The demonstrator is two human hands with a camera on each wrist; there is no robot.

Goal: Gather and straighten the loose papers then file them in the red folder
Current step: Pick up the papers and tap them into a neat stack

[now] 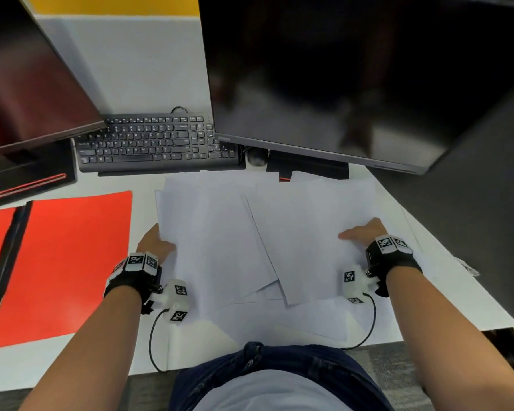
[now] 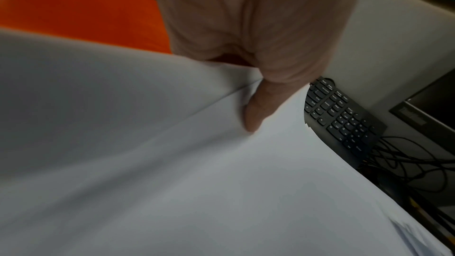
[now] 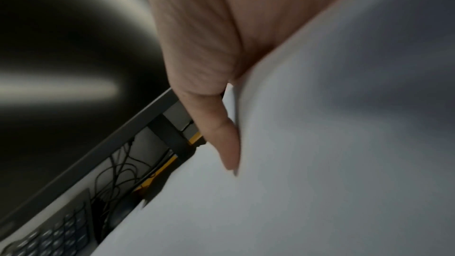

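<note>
1. My left hand [image 1: 156, 243] pinched the papers' [image 1: 250, 238] left edge, thumb [image 2: 256, 112] on top.
2. My right hand [image 1: 364, 232] gripped their right edge.
3. Thin white sheets lay fanned on the desk [image 1: 57, 363], right of the flat red folder [image 1: 66, 262].

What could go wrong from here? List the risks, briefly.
1. The loose papers lie fanned at different angles. Squeezing them from both sides may buckle or crease sheets instead of aligning them.
2. The left hand and right hand hold only the side edges, so the bottom sheets near the desk edge may get left behind.
3. The far sheets reach the monitor stand and could snag.
</note>
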